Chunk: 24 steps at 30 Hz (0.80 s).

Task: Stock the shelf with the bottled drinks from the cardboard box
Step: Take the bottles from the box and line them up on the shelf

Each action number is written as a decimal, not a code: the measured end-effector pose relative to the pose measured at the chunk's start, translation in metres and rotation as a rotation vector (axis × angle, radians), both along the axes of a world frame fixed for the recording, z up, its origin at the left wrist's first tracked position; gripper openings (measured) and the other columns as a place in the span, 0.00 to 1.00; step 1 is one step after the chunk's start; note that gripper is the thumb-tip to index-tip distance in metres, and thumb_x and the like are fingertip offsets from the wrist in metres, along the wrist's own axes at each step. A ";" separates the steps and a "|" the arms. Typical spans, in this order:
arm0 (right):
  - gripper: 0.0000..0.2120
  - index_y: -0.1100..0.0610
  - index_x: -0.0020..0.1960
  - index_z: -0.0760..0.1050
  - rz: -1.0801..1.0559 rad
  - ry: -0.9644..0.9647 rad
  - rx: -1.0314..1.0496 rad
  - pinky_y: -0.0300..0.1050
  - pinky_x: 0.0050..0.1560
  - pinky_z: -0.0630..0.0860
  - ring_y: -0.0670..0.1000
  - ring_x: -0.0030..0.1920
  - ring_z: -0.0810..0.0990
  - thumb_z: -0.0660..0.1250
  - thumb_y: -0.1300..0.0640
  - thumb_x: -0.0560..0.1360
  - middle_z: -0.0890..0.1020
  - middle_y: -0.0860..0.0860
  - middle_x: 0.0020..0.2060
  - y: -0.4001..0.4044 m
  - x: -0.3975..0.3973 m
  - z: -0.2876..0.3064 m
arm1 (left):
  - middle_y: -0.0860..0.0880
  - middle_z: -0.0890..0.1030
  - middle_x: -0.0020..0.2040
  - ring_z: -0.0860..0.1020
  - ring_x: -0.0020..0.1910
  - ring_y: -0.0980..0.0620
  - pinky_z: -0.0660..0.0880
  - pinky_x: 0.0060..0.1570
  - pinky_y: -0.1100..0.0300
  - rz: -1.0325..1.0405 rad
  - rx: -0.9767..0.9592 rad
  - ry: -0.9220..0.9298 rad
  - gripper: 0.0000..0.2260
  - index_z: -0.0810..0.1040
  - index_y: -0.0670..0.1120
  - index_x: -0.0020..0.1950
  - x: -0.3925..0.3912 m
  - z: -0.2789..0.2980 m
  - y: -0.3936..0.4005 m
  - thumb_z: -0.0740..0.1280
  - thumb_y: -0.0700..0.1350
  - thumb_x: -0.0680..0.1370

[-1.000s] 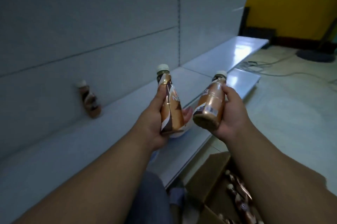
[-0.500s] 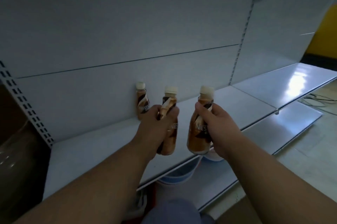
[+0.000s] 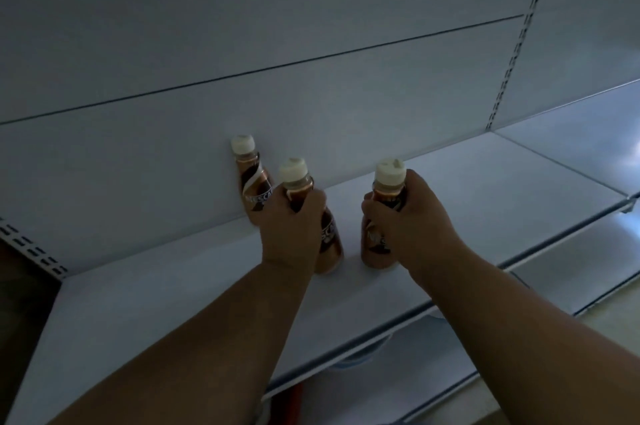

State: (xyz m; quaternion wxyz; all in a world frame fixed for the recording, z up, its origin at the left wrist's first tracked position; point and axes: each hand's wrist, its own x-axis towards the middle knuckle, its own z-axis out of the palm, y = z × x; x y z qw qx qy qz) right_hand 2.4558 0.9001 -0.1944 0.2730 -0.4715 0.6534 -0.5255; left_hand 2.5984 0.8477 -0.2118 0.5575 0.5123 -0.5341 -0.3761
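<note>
Both hands hold brown coffee bottles with cream caps upright on the white shelf (image 3: 166, 313). My left hand (image 3: 292, 227) grips the left bottle (image 3: 329, 241) around its upper body; its base touches the shelf. My right hand (image 3: 412, 220) is wrapped around the right bottle (image 3: 375, 244), which stands a short gap to the right. A third bottle (image 3: 252, 182) stands free against the back panel, just behind and left of my left hand. The cardboard box is out of view.
The shelf's white back panel (image 3: 311, 106) rises right behind the bottles. A slotted upright (image 3: 512, 54) divides this bay from the adjoining shelf (image 3: 568, 147) on the right. A lower shelf (image 3: 433, 365) juts out beneath, with a dark gap at the far left.
Both hands have carried their bottles forward from the air in front of the shelf and brought them down onto it beside the standing bottle. The view has swung left and closer.
</note>
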 end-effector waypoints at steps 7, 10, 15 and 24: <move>0.12 0.51 0.53 0.70 0.087 0.097 0.028 0.47 0.43 0.77 0.46 0.42 0.79 0.70 0.54 0.73 0.80 0.48 0.42 -0.044 0.007 0.003 | 0.57 0.73 0.27 0.74 0.34 0.70 0.65 0.35 0.80 0.122 -0.229 -0.250 0.11 0.71 0.53 0.33 -0.010 -0.002 -0.034 0.71 0.46 0.71; 0.13 0.51 0.55 0.69 0.098 0.108 0.055 0.50 0.47 0.78 0.47 0.43 0.80 0.70 0.52 0.74 0.80 0.49 0.43 -0.047 0.006 -0.002 | 0.57 0.77 0.30 0.77 0.35 0.66 0.68 0.33 0.75 0.042 -0.157 -0.220 0.09 0.72 0.55 0.35 -0.010 -0.012 -0.037 0.70 0.51 0.71; 0.16 0.49 0.53 0.69 0.180 0.360 0.111 0.42 0.39 0.73 0.43 0.43 0.77 0.70 0.44 0.71 0.78 0.44 0.43 -0.045 -0.011 0.008 | 0.54 0.79 0.41 0.79 0.43 0.56 0.78 0.44 0.56 -0.069 -0.142 -0.399 0.19 0.73 0.51 0.48 0.007 0.002 -0.037 0.70 0.61 0.66; 0.15 0.48 0.48 0.76 0.150 0.623 0.107 0.36 0.33 0.66 0.42 0.39 0.75 0.76 0.45 0.66 0.78 0.43 0.40 -0.063 -0.023 0.039 | 0.53 0.77 0.38 0.77 0.36 0.52 0.73 0.31 0.55 -0.187 -0.267 -0.975 0.18 0.65 0.53 0.50 0.016 0.067 -0.050 0.72 0.43 0.68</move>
